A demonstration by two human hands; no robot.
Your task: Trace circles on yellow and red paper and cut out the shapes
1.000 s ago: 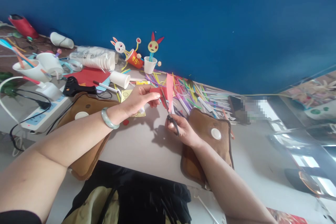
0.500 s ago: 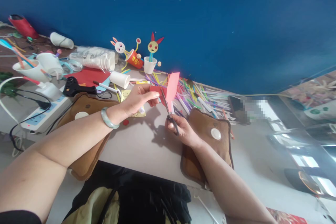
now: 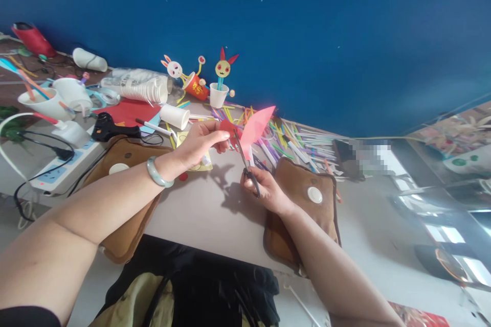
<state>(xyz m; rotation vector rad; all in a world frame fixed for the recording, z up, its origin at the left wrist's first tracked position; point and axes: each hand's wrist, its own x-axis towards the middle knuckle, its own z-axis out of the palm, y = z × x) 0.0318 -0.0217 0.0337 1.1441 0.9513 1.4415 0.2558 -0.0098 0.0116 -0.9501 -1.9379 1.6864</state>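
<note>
A sheet of red paper (image 3: 257, 125) is pinched at its left part between the thumb and fingers of my left hand (image 3: 201, 143), above the table. My right hand (image 3: 263, 186) grips black-handled scissors (image 3: 242, 150), whose blades point up and away and meet the paper close to my left fingertips. The paper's right part stands up beyond the blades as a pointed flap. Below my left hand lies a yellow paper with drawn circles (image 3: 184, 139), next to a small red disc (image 3: 183, 177).
Brown cushioned pads (image 3: 303, 204) lie under both forearms. Colourful straws and pens (image 3: 299, 145) spread behind my hands. Cup figures with rabbit heads (image 3: 219, 94) stand against the blue wall. Leftward are a glue gun (image 3: 111, 127), a power strip (image 3: 63, 163) and paper cups (image 3: 143, 89).
The red paper's upright flap has swung right, and its tip leans farther out. The scissor blades have shifted slightly left along the paper. Both hands stay nearly in place.
</note>
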